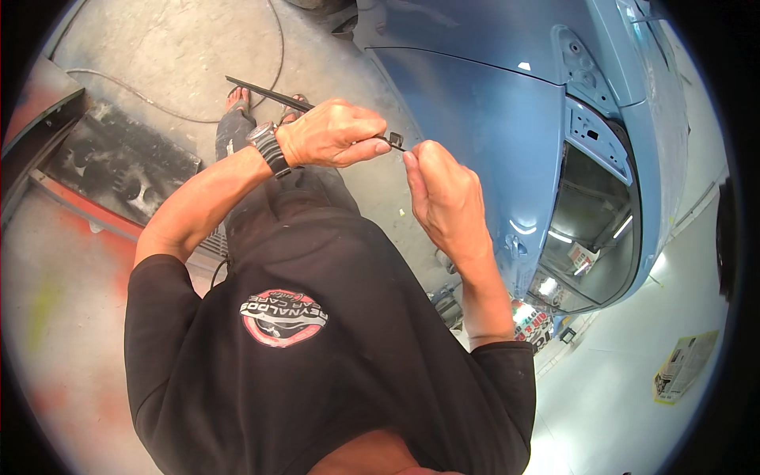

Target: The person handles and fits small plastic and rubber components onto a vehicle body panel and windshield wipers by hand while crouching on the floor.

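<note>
A long, thin black trim strip (265,93) crosses in front of me, its far end pointing up and left over the floor. My left hand (339,133), with a dark-banded watch on the wrist, is closed around the strip. The short end comes out past the left thumb, and there my right hand (445,190) pinches its tip between thumb and bent forefinger. Both hands are close together at the level of my waist, just left of a blue car door (467,111). The part of the strip inside the left fist is hidden.
The blue car with its window (594,226) fills the right side. At left lies a dark, scuffed panel (119,162) beside a red-edged part (87,206). A thin hose (158,105) curves over the concrete floor near my feet. A printed sheet (685,366) is at lower right.
</note>
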`<state>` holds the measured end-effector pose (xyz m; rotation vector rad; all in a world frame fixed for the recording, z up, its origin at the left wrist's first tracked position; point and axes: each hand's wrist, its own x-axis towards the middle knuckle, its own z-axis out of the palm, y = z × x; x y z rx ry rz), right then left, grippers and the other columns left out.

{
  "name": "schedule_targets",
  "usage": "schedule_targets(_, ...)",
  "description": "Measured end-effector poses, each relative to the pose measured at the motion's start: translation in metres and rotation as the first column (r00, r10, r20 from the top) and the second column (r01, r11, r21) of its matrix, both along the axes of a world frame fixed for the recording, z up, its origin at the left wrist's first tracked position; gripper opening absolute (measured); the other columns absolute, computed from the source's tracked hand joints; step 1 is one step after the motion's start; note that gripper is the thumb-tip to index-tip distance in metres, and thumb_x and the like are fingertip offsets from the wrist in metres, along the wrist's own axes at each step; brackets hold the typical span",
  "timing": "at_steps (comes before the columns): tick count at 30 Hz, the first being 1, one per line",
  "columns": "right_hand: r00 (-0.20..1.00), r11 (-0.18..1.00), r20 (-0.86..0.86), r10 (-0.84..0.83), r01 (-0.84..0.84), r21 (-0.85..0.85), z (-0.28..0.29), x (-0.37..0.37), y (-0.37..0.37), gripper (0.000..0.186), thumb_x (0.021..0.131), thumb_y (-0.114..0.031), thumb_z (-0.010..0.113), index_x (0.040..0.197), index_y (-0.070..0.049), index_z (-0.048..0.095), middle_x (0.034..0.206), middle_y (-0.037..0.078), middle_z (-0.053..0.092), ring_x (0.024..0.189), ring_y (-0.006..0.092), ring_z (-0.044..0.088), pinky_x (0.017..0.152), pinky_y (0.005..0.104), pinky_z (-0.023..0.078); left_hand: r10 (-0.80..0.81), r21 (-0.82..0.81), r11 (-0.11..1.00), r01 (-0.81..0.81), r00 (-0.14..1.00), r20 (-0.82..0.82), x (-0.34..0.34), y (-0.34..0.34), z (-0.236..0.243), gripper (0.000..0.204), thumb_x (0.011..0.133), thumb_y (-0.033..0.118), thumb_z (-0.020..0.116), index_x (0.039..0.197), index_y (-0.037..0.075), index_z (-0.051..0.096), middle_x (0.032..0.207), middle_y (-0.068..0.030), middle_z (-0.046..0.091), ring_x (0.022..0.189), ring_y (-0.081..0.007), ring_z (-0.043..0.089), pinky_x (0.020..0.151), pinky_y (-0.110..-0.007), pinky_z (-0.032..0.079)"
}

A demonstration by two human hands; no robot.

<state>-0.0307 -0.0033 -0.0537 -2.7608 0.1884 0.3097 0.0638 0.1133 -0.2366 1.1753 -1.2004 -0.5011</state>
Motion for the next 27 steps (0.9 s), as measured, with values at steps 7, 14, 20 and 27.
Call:
schedule_targets(7,0.998,0.998,0.031,-0.057,0.058,-0.033,0.012,-0.001,-0.005,0.029,0.094,-0.026,0.064,0.106,-0.001,0.056,0.099,0.018,0.061,0.087,0.0389,0.063,0.068,0.0435,0.052,0.013,-0.03,0.999,-0.014,0.999,-0.033,-0.001,-0.003,0.001,0.036,0.098,0.026,0.057,0.072,0.003,0.047,0.063,-0.0122,0.048,0.055,-0.0347,0.05,0.051,-0.045,0.04)
schedule_targets(14,0.718,0.967,0.647,-0.255,0.204,0.154,0.012,0.04,-0.002,0.103,0.09,-0.082,0.015,0.143,0.004,0.037,0.14,0.019,0.049,0.134,0.0323,0.043,0.117,0.0467,0.024,-0.014,-0.007,1.0,0.014,1.0,-0.026,-0.004,-0.005,0.001,0.035,0.098,0.025,0.057,0.072,0.004,0.047,0.063,-0.012,0.048,0.056,-0.0348,0.05,0.052,-0.045,0.04)
schedule_targets(20,0.826,0.991,0.547,-0.133,0.126,0.05,-0.02,0.041,0.002,0.102,0.093,-0.077,0.009,0.145,0.009,0.031,0.148,0.021,0.038,0.139,0.0359,0.035,0.117,0.0478,0.023,0.018,-0.014,1.0,-0.018,1.0,-0.021,-0.002,-0.005,-0.001,0.034,0.098,0.025,0.058,0.074,0.003,0.049,0.064,-0.0123,0.05,0.057,-0.035,0.051,0.053,-0.045,0.041)
schedule_targets(27,0.868,0.988,0.473,-0.153,0.149,0.045,-0.033,0.039,-0.004,0.101,0.095,-0.074,0.007,0.149,0.009,0.023,0.15,0.02,0.032,0.142,0.0347,0.027,0.119,0.0475,0.019,0.013,-0.047,0.999,-0.015,0.999,-0.042,-0.007,-0.006,0.003,0.034,0.097,0.026,0.058,0.073,0.004,0.049,0.062,-0.0123,0.049,0.055,-0.0355,0.05,0.052,-0.044,0.041)
